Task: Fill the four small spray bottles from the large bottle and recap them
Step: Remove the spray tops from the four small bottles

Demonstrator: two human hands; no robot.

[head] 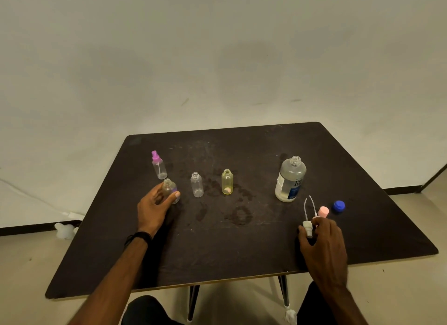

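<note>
Purple-capped clear spray bottle [159, 166] alone looks recapped; left hand [154, 207] grips an uncapped clear bottle [170, 190], right hand [323, 242] pinches a white sprayer cap [307, 226]

The left hand [154, 203] reached forward over the dark tabletop, forearm stretched out from the lower left, a black band around its wrist. Its thumb and fingers curled round a small clear plastic spray bottle without a cap [170, 190], the thumb tip lying across the bottle's front. The right hand [323, 242] lay nearer the body on the right, back turned up, fingers bent, pinching a white plastic spray cap with a thin dip tube [307, 225] between thumb and fingertips.
</note>
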